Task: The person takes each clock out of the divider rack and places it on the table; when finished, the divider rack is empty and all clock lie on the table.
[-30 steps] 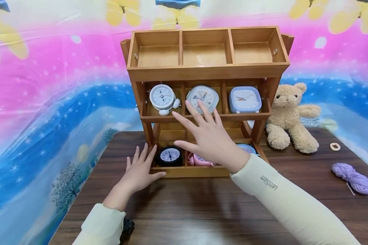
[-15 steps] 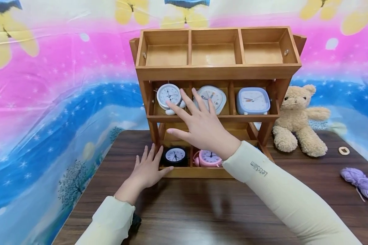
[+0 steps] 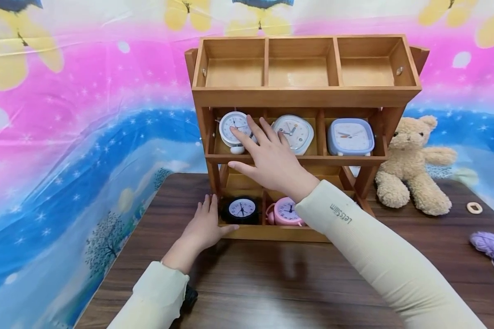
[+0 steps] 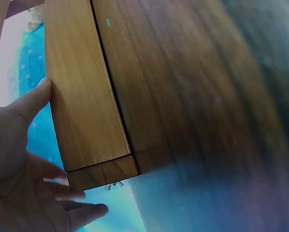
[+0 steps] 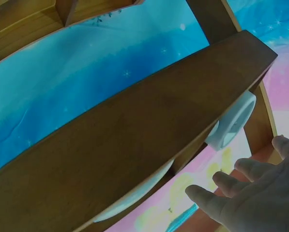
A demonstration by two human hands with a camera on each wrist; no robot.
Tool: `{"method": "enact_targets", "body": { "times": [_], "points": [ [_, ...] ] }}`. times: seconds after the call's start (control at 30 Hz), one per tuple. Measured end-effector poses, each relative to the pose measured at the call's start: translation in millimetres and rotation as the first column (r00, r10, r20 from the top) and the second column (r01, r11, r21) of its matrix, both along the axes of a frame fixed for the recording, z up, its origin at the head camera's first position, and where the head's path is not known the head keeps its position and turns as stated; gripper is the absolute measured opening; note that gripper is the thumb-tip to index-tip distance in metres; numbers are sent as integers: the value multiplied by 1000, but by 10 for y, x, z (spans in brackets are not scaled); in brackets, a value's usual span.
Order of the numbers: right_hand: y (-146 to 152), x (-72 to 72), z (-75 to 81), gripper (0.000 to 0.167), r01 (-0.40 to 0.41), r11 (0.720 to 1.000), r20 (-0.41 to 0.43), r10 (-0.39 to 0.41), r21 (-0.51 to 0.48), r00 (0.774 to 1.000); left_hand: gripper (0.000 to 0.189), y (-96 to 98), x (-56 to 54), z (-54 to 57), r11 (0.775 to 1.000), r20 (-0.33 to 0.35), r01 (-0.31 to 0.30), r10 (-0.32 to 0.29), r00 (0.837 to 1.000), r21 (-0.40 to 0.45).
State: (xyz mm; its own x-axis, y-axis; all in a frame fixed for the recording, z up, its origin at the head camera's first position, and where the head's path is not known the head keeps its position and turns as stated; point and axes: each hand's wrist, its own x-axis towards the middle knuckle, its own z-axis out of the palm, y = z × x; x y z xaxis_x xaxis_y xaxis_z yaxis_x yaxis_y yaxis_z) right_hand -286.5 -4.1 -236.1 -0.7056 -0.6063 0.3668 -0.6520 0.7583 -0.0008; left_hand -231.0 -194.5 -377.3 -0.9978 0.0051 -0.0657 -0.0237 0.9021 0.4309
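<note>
A three-tier wooden shelf stands on the table. My left hand rests at its lower left corner, fingers straight; in the left wrist view the thumb touches the edge of the front board. My right hand, fingers spread and holding nothing, is in front of the middle tier. Its fingertips partly cover a white twin-bell alarm clock; contact cannot be told. Beside that clock sit a rounded white clock and a square blue clock. Below are a black clock and a pink alarm clock.
A teddy bear sits right of the shelf. Nearby lie a small wooden ring and a skein of purple yarn. A black object is partly hidden by the left sleeve. Patterned cloth hangs behind the table.
My right hand has moved left across the middle tier, from the rounded white clock towards the twin-bell alarm clock. My left hand stays at the shelf's corner. The whole view has shifted.
</note>
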Motion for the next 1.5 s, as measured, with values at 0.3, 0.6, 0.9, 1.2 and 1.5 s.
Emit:
{"method": "enact_targets", "body": {
  "times": [0.3,0.6,0.9,1.2,1.5],
  "points": [
    [-125,-144,27,88,28,1000,40,-27,-13,999,120,-61,-30,11,991,85,-114,107,991,77],
    [-271,-308,88,93,51,996,44,-47,-78,998,124,-108,-51,-23,990,76,-131,128,989,42],
    [-481,-426,125,87,104,986,-7,-106,-132,994,123,-88,-33,-12,990,85,-137,133,987,35],
    [-525,-478,85,92,124,976,22,-122,-177,992,123,-53,-30,-7,989,99,-148,147,984,3],
    [-578,-512,85,84,105,976,26,-102,-193,994,124,-78,-26,-6,987,109,-163,161,981,4]
  ]
}}
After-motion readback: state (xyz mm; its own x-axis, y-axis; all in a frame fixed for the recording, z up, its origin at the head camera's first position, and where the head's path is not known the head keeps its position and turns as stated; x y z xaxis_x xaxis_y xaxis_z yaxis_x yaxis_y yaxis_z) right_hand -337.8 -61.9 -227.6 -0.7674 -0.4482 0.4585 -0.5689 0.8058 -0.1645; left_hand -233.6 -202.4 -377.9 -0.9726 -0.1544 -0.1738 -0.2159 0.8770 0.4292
